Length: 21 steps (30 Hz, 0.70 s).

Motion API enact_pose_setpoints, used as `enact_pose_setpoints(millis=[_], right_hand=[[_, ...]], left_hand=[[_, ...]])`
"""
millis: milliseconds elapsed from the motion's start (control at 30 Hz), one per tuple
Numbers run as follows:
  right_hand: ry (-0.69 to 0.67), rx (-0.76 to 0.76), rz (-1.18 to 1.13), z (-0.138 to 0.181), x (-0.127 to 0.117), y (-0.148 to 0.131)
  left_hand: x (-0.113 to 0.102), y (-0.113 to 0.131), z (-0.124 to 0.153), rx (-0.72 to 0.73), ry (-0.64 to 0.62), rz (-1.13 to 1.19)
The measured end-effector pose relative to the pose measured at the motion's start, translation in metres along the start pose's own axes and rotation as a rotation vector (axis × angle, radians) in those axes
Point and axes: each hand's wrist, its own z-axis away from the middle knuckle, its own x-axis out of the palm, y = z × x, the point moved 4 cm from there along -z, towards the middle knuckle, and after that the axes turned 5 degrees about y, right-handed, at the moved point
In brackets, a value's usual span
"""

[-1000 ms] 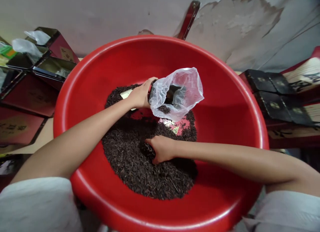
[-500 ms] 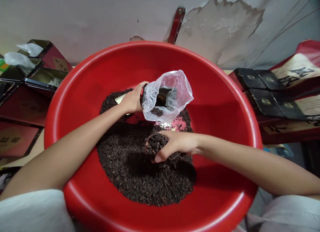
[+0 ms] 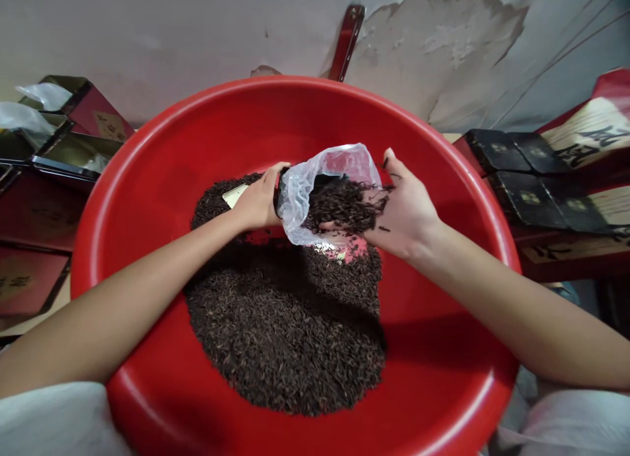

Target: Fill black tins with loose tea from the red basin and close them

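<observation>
My left hand (image 3: pixel 260 199) is wrapped round a dark tea box lined with a clear plastic bag (image 3: pixel 294 207), tilted so its mouth faces right. My right hand (image 3: pixel 406 210) is at that mouth, palm up, thumb spread away and fingers stretched towards the bag. Dark loose tea leaves (image 3: pixel 344 203) slide off its fingers into the bag, and a few cling to the palm. The fingertips are hidden by leaves and plastic. Below both hands, a wide heap of tea (image 3: pixel 285 338) covers the bottom of the red basin (image 3: pixel 438 390).
Open tea boxes (image 3: pixel 98 151) with plastic liners stand left of the basin. Closed black-topped boxes (image 3: pixel 526 193) are stacked on the right. A pale card (image 3: pixel 234 195) lies on the tea by my left hand. Behind the rim, a dark red bar (image 3: pixel 347 42) leans against the peeling wall (image 3: pixel 443 42).
My right hand has risen from the heap with a handful of tea to the bag's mouth and opened there, letting the leaves go in. My left hand keeps holding the box in nearly the same place.
</observation>
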Motion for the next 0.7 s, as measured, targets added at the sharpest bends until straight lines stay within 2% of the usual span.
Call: enact_pose_setpoints(millis=[167, 333, 400, 467, 567, 600, 633, 700], right_hand=[[-0.074, -0.081, 0.114, 0.008, 0.001, -0.006], [-0.051, -0.330, 0.347, 0.018, -0.003, -0.016], [-0.090, -0.383, 0.421, 0.030, 0.000, -0.019], [-0.271, -0.314, 0.511, 0.044, 0.012, -0.013], [-0.630, -0.024, 0.809, 0.060, 0.028, 0.021], [-0.675, 0.044, 0.942, 0.059, 0.028, 0.036], [-0.666, 0.080, 1.084, 0.052, 0.026, 0.051], [-0.503, 0.034, 1.342, 0.025, 0.014, 0.079]], left_hand=[[0.000, -0.003, -0.001, -0.015, 0.000, 0.020], [-0.002, -0.002, -0.002, -0.057, -0.002, 0.041], [-0.003, -0.004, -0.003, -0.074, -0.006, 0.048], [-0.005, -0.006, -0.005, -0.087, -0.005, 0.047], [-0.009, -0.011, -0.006, -0.117, 0.023, 0.041], [-0.010, -0.012, -0.006, -0.129, 0.031, 0.045], [-0.012, -0.013, -0.006, -0.144, 0.040, 0.053], [-0.013, -0.015, -0.006, -0.156, 0.043, 0.077]])
